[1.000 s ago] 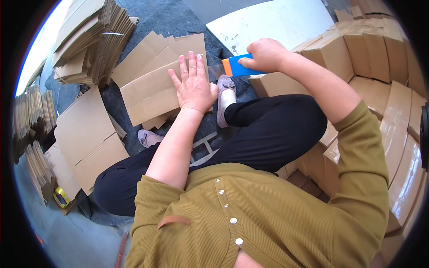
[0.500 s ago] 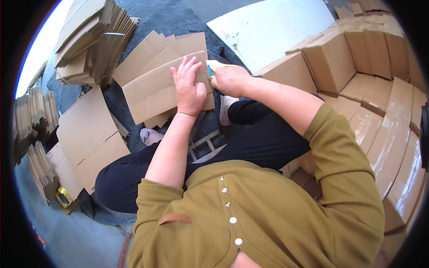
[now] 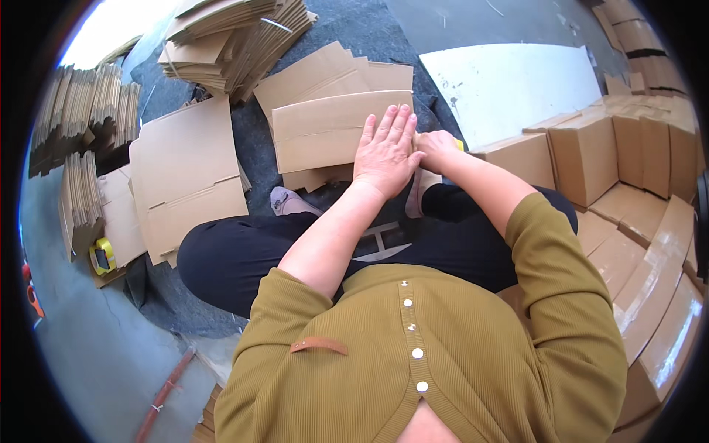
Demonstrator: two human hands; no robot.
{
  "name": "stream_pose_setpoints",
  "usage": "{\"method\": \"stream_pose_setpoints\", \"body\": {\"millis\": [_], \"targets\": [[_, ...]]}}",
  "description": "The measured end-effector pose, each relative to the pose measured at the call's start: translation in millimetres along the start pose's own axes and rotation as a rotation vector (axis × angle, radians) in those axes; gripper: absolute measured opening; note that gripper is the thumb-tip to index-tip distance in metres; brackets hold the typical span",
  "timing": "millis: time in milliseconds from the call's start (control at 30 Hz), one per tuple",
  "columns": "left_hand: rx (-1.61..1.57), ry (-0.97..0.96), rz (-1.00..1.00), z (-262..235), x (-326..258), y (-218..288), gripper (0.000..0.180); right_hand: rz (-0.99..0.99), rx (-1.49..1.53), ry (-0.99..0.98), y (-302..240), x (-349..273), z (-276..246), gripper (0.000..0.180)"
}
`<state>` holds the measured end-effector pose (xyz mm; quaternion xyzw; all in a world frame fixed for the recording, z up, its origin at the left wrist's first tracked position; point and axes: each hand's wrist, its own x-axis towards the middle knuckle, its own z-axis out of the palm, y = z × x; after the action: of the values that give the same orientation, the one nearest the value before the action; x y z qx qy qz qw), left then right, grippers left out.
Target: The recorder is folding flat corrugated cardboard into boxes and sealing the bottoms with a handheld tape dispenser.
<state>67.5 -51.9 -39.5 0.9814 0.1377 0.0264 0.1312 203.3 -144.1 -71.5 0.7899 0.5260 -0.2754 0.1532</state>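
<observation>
My left hand [image 3: 386, 151] lies flat on a folded cardboard sheet [image 3: 317, 133], fingers stretched out toward its right end. Close beside it, my right hand [image 3: 439, 148] is closed at the sheet's right edge. A bit of a yellow object [image 3: 460, 145] sticks out of that fist; the rest is covered by the fingers, and its kind cannot be made out. Under the sheet, more flat cardboard pieces [image 3: 306, 77] are fanned out on a dark cloth.
Bundles of flattened cartons [image 3: 236, 52] stand at the far left, with more stacks [image 3: 85, 103] beyond my left knee. A large cardboard blank [image 3: 188, 159] lies nearer. Closed boxes [image 3: 583, 159] are piled on the right, below a white board [image 3: 509, 88]. A yellow-and-black item [image 3: 103, 255] sits at left.
The view has shifted, so the scene sits further right. My right hand has come closer to my left at the sheet's edge. The blue part seen in its grip is now hidden.
</observation>
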Motion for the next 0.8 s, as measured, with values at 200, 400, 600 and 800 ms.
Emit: {"method": "stream_pose_setpoints", "body": {"millis": [200, 400, 600, 800], "targets": [[-0.142, 0.265, 0.116, 3.7, -11.3, -18.8, 0.046, 0.298, 0.224, 0.166, 23.6, -27.8, -83.6, 0.044], [-0.055, 0.024, 0.028, -12.2, -22.5, -26.6, 0.061, 0.159, 0.274, 0.08, -8.5, -21.8, -66.9, 0.056], [0.166, 0.066, -0.51, -28.7, -87.2, -130.9, 0.077, 0.141, 0.288, 0.096, -18.5, -26.6, -76.6, 0.058], [-0.188, 0.114, -1.002, -22.0, -123.8, -182.3, 0.059, 0.111, 0.32, 0.093, -32.1, -22.7, -83.7, 0.059]]}}
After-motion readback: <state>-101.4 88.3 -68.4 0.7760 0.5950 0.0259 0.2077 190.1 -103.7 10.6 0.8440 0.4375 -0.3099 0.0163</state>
